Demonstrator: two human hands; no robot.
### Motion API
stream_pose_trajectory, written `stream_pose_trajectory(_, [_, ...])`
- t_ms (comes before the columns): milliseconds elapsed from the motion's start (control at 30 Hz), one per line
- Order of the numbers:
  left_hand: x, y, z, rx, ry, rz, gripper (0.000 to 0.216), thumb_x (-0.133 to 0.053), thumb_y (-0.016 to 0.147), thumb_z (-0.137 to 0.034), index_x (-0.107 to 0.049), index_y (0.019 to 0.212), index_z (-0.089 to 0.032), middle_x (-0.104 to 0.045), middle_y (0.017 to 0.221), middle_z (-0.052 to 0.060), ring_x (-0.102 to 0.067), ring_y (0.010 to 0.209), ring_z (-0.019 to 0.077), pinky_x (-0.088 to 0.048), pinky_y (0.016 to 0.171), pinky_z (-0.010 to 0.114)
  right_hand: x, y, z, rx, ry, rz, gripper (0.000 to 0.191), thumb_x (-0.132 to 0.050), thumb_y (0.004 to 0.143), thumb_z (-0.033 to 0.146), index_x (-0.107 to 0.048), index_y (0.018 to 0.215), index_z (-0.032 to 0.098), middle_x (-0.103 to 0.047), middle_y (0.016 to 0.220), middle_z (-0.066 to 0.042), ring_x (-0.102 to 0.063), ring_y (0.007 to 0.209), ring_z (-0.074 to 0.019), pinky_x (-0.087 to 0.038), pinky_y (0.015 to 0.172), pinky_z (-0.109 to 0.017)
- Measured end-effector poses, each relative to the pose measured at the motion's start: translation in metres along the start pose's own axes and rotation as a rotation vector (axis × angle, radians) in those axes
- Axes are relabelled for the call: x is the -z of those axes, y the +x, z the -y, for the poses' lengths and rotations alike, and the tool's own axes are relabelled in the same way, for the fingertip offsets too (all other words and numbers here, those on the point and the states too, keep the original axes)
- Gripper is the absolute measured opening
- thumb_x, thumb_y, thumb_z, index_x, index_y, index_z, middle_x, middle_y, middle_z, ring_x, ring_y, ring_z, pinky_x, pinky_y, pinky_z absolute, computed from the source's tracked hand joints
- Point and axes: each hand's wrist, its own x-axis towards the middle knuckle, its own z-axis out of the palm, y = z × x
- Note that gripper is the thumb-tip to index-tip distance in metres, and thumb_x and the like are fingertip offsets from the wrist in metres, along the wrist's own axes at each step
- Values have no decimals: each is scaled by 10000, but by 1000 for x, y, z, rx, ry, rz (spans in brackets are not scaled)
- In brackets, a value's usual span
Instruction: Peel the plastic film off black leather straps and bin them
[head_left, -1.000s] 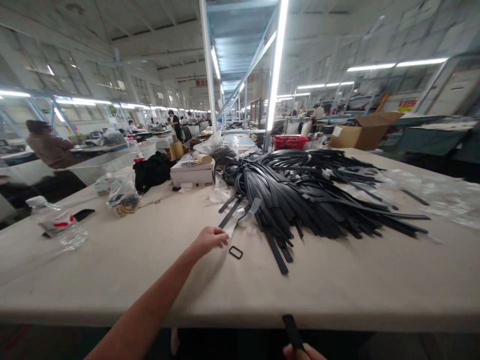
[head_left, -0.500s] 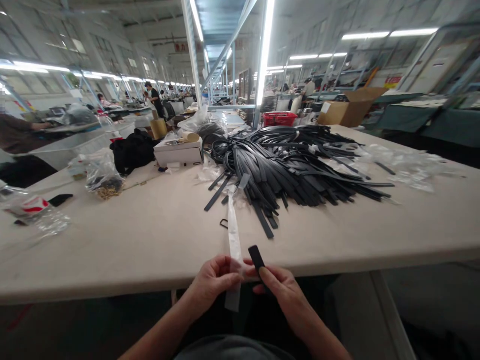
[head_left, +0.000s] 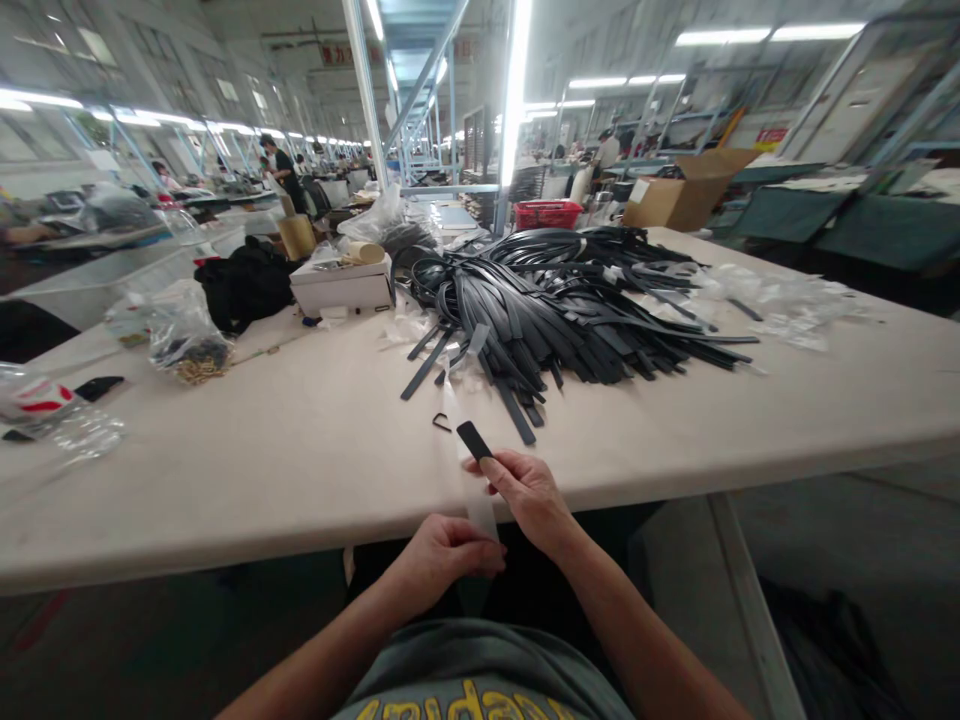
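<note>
My left hand (head_left: pixel 457 555) is closed on the lower end of a whitish translucent plastic strip (head_left: pixel 481 508), just off the table's front edge. The strip runs up over the table toward the pile. Higher and to the right, my right hand (head_left: pixel 521 490) pinches a short black strap end (head_left: pixel 474 440), which tilts up and left across the plastic strip. Whether the right fingers also grip the plastic cannot be made out. A black rectangular buckle ring (head_left: pixel 441 423) lies on the table left of the strip. Beyond the hands spreads a large pile of black straps (head_left: pixel 525 320).
The cream-covered table (head_left: pixel 247 450) holds a white box (head_left: pixel 341 288), a black cloth bundle (head_left: pixel 247 285), a bag of small metal parts (head_left: pixel 191 350) and a plastic bottle (head_left: pixel 60 410) at left. Crumpled clear plastic (head_left: pixel 787 305) lies at right. A red basket (head_left: pixel 546 214) and cardboard box (head_left: pixel 679 195) stand behind.
My right hand has moved up and forward with the black strap end, apart from my left hand. My left hand has slid down to the plastic strip's lower end. The view has tilted down slightly.
</note>
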Motion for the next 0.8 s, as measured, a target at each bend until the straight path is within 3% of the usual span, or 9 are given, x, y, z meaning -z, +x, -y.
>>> stream_pose_trajectory(100, [-1,4,-10,-35,-82,-103,253,-815,671,-365,-752,690,-121,-712,640,46,-587,588,105,-446,612,202,13,-13,4,25,-10,-88,381,-554,871,522,-745,946,201,-739,1017,-65,-643,847,-185,-505,674,-274])
stream_pose_trajectory(200, [-2,9,-20,-66,-286,-189,308,-854,631,-404,-704,667,-137,-706,659,30,-631,632,116,-492,662,206,27,-40,8,55,-155,-133,353,-538,907,483,-737,893,192,-700,736,-28,-625,673,-154,-469,634,-264])
stream_pose_trajectory(267, [-4,13,-25,-72,-445,-227,364,-878,596,-439,-682,692,-149,-716,710,23,-667,669,132,-523,680,222,29,-61,8,87,-327,-88,350,-497,940,445,-715,843,189,-612,610,9,-583,569,-133,-429,586,-260])
stream_pose_trajectory(400, [-12,20,-29,-52,-619,-255,380,-907,575,-399,-659,733,-158,-726,781,11,-695,697,137,-544,652,218,22,-88,4,122,-542,20,369,-404,982,376,-640,769,187,-580,675,0,-561,596,-134,-394,581,-264])
stream_pose_trajectory(567, [-20,20,-27,-26,-654,-224,336,-902,609,-333,-659,756,-153,-737,778,21,-695,701,133,-566,688,233,15,-87,-6,116,-619,28,344,-388,985,320,-608,755,191,-591,700,-13,-551,635,-144,-374,605,-268])
stream_pose_trajectory(800, [-29,13,-14,-49,-584,-109,353,-868,659,-382,-729,833,-109,-749,806,59,-689,709,139,-554,673,217,6,-72,-10,101,-644,4,362,-427,973,349,-591,691,193,-614,665,-27,-563,608,-154,-371,584,-270])
